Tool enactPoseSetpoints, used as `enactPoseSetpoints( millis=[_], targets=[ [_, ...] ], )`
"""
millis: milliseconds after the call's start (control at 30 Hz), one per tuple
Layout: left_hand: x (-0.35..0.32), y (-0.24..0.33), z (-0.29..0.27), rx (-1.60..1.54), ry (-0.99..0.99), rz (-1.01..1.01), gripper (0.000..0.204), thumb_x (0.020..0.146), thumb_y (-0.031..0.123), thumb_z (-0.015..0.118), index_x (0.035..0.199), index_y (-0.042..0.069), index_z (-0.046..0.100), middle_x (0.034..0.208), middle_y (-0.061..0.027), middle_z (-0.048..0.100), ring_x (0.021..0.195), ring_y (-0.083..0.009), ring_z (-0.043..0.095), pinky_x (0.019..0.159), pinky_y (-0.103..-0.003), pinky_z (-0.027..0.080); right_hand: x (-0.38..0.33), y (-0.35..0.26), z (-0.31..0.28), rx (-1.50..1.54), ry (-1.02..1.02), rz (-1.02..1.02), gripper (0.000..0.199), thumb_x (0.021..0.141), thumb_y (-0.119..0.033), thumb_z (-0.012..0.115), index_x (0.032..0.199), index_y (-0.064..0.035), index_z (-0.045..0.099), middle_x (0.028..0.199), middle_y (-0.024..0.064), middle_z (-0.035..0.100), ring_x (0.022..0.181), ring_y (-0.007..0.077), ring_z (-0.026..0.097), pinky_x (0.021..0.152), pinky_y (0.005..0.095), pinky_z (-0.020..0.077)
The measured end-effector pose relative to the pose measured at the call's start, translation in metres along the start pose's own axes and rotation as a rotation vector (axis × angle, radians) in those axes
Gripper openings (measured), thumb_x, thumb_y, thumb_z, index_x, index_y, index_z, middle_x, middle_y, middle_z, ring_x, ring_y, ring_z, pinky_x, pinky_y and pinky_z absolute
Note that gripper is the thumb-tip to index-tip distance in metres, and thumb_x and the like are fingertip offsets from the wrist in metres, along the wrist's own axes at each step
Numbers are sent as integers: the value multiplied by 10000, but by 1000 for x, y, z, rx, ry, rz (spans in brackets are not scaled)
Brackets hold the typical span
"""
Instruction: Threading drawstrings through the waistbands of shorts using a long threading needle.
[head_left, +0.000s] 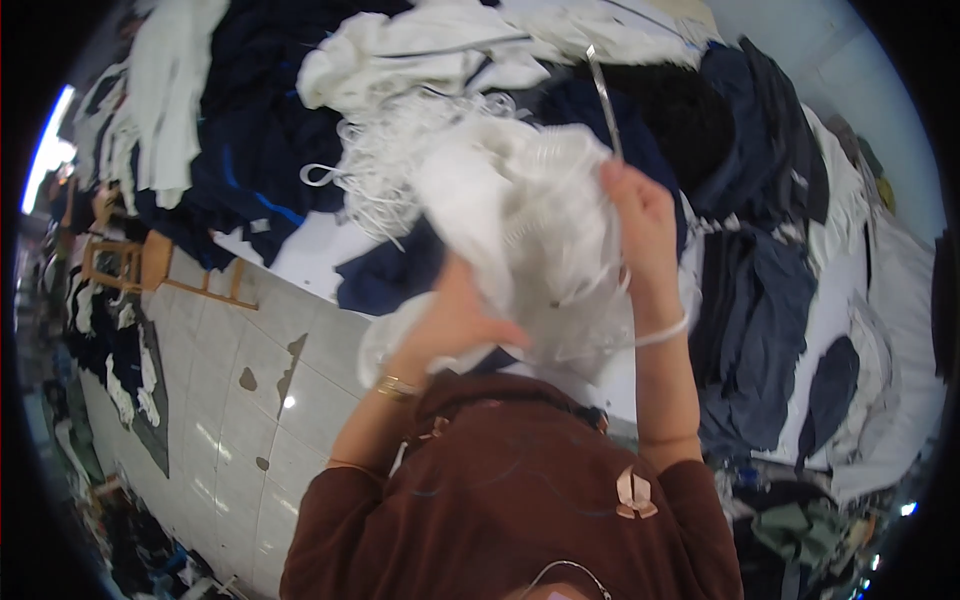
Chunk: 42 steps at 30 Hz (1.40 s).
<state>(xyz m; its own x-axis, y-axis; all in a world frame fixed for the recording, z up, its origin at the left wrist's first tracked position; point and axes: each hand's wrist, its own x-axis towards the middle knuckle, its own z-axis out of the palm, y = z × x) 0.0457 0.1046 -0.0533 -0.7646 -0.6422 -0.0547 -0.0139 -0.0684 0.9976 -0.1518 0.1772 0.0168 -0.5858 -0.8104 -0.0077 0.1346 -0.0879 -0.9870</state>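
A white garment (pixel 480 190) with a gathered, elastic-looking edge hangs bunched up in front of my chest, smeared by motion. My left hand (pixel 455 315) grips its lower left side, thumb stretched to the right and the other fingers partly behind the cloth. At the garment's upper right, my right hand (pixel 643 215) is closed around a thin metal rod (pixel 605 105) that points up and away; I cannot make out its kind. A white cord (pixel 665 338) crosses in front of my right forearm. Just beyond the garment lies a tangled heap of white cords (pixel 375 170).
White garments (pixel 410 60) and dark blue garments (pixel 260 130) are piled along the far side of the white table (pixel 310 255). Dark grey garments (pixel 755 330) lie on the right. A wooden stool (pixel 155 260) stands on the tiled floor (pixel 220 380) at left.
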Motion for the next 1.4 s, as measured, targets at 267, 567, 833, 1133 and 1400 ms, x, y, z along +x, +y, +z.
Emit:
enactPoseSetpoints(
  millis=[267,567,833,1133,1400],
  targets=[
    [-14,13,2,276,225,583,526,698,232,823,1149,65,611,1104,-124,619,1043,-311,607,903,-417,463,-44,-25,19,101,-376,-116,256,926,-144,621,1035,83,660,581,-60,498,488,3,379,441,200,264],
    [-64,12,-117,528,444,317,587,753,316,777,1206,-2,581,1143,-171,638,1087,-328,607,947,-410,459,-15,-47,-91,806,-253,-454,298,1055,-199,410,1189,36,534,524,-47,281,352,12,182,323,208,140],
    [-109,89,-372,762,1099,227,651,790,396,710,1269,-5,529,1172,-191,631,1105,-352,601,959,-434,456,-43,-30,-104,477,508,-474,277,1020,-196,514,1178,22,580,516,-52,287,380,14,162,366,214,162],
    [0,318,-630,969,1591,778,729,831,486,634,1341,-9,471,1203,-213,624,1125,-379,593,973,-461,452,-48,17,-49,387,693,-455,324,1009,-186,529,1235,43,568,513,-61,262,374,20,181,363,219,169],
    [248,340,-730,1604,1072,23,966,804,686,562,1490,56,307,1379,-256,497,1302,-447,436,1061,-601,324,-29,37,32,317,968,-390,281,988,-230,578,1143,-1,628,483,-64,296,341,5,193,323,199,168]
  ],
)
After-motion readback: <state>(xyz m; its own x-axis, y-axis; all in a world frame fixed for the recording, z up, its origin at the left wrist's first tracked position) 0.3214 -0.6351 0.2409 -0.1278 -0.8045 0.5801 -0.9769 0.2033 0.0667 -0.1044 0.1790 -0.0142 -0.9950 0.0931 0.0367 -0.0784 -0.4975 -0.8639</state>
